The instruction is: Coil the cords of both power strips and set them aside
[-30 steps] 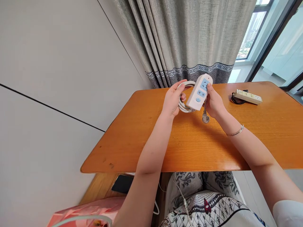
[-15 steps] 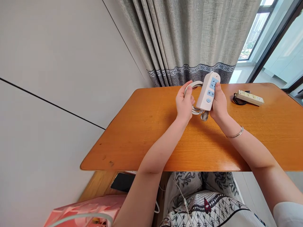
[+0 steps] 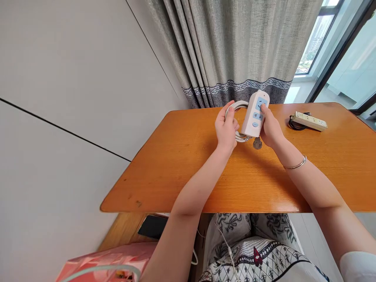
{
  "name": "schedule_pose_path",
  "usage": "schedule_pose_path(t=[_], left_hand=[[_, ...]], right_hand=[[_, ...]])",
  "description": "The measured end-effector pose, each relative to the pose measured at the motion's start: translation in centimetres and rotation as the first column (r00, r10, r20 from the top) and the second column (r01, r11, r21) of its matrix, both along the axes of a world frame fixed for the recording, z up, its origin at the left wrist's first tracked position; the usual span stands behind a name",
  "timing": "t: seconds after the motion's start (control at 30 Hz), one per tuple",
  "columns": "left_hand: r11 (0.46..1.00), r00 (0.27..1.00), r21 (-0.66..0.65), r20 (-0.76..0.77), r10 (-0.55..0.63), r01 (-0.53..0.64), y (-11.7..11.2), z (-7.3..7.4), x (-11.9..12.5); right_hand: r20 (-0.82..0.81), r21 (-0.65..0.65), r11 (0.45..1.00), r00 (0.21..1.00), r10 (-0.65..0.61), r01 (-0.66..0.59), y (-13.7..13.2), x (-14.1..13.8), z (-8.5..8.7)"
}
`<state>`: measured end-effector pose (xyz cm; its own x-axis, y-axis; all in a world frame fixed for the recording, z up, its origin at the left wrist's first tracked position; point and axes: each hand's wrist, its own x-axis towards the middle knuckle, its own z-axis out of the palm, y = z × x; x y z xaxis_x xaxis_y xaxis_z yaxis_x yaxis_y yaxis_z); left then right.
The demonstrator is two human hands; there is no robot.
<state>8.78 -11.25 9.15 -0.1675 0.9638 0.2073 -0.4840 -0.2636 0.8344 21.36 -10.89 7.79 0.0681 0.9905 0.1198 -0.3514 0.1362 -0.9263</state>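
Hands, two: left hand grips one coiled cord, right hand one white power strip.

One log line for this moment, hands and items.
left hand: grips coiled cord | right hand: holds white power strip above table | plug: dangling | second strip: on table

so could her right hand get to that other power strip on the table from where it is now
Probably yes. The right hand grips the white power strip, so it would have to let go first. The cream power strip lies to its right on the table, and the tabletop between them is bare.
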Motion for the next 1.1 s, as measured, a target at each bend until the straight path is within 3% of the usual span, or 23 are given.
schedule_pose_path(t=[0.23,0.43,0.63,0.83,0.93,1.03,1.1], left_hand=[[1.0,0.999,0.006,0.039,0.008,-0.008,0.5,-0.9,0.4],[1.0,1.0,0.022,-0.014,0.001,-0.001,0.5,-1.0,0.5],[0.998,0.979,-0.023,-0.197,-0.056,0.053,1.0,-0.5,-0.5],[0.989,0.888,0.135,-0.461,0.006,0.064,1.9,0.2,-2.7],[0.965,0.81,0.222,-0.586,0.019,0.138,1.8,0.3,-3.3],[0.953,0.721,0.212,-0.693,-0.009,0.215,1.4,0.4,-3.4],[0.955,0.71,0.187,-0.704,-0.033,0.23,1.3,0.4,-3.4]], right_hand=[[0.034,-0.01,0.996,0.996,0.087,-0.086,-0.1,0.2,0.3],[0.025,0.079,0.996,0.999,-0.035,0.033,-0.6,-0.4,0.5],[0.103,0.119,0.99,0.991,-0.081,0.069,-0.7,0.4,1.0],[0.151,0.129,0.99,0.986,-0.069,0.049,-0.8,0.3,0.9],[0.181,0.134,0.991,0.983,-0.016,-0.009,-0.9,0.1,0.6],[0.203,0.157,0.987,0.979,-0.004,-0.029,-1.0,0.0,0.4],[0.209,0.158,0.987,0.978,-0.008,-0.026,-1.1,-0.1,0.3]])
